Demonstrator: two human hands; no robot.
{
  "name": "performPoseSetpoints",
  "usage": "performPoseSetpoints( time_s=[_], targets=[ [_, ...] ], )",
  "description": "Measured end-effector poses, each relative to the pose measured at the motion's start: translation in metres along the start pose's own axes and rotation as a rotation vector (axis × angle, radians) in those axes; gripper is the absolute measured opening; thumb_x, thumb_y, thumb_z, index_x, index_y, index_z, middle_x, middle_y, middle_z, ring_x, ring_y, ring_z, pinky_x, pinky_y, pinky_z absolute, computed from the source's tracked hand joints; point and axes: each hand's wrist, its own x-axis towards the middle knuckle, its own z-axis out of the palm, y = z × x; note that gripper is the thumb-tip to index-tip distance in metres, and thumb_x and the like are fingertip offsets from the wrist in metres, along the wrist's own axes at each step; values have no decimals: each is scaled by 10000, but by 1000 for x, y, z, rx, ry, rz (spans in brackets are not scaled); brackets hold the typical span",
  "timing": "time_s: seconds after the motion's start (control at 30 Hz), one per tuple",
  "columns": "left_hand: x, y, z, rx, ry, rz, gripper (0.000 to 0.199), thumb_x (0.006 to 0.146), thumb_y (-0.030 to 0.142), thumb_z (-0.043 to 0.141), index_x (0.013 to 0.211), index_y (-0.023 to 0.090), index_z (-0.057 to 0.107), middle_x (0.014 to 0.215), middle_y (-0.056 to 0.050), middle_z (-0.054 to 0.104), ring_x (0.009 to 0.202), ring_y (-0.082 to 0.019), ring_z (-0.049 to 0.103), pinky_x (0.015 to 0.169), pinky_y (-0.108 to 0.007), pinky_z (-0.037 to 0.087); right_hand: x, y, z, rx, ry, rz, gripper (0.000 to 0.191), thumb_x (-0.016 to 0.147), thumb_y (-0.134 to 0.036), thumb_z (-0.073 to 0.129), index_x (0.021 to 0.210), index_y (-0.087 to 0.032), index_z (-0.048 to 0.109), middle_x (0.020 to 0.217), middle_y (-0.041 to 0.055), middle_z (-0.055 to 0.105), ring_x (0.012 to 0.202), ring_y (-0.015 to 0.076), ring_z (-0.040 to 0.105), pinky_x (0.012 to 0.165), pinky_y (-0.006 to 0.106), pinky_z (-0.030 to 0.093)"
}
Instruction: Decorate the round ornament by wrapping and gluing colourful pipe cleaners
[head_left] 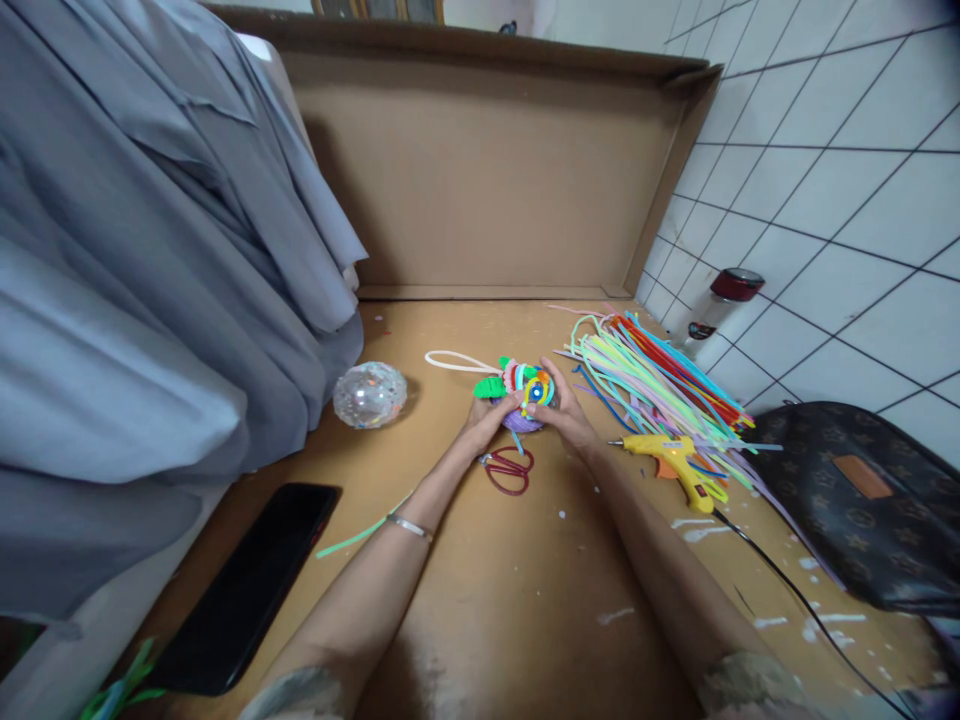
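Between my hands is a colourful pipe-cleaner ornament [523, 385], with green leaf shapes, a round blue and yellow piece and a purple base. A white loop [457, 358] sticks out from its upper left. My left hand [495, 410] grips the ornament's left side, fingers partly hidden. On its right side, my right hand [566, 408] closes round it, the thumb at the front. Just below the hands, a pair of scissors with dark red handles [510, 472] lies on the table.
A yellow hot glue gun [675, 462] lies at right below a heap of coloured pipe cleaners [652, 375]. Behind are a dark handbag [862, 500] and a clear bottle [712, 310]. Left are a faceted clear ball [370, 395], a black phone [247, 585] and grey cloth [150, 250]. Cardboard [487, 170] stands behind.
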Motion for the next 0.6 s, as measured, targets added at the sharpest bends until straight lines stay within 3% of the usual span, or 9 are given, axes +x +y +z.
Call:
performPoseSetpoints(
  time_s=[0.3,0.6],
  targets=[
    [0,-4,-4,-3,18,3,522,686,453,825,1106,172,694,1056,-62,741,991,-231,673,963,-371,497,1,-1,-5,-68,-63,-36,1109,574,-493,876,1525,-256,357,1502,100,492,1356,311,506,1124,450,448],
    [2,-11,-7,20,16,-26,458,680,499,817,977,163,726,1014,-62,745,944,-226,672,950,-378,503,-1,-5,-2,-131,-42,-57,1122,588,-533,856,1534,-226,337,1528,120,459,1377,331,481,1147,457,419]
  ],
)
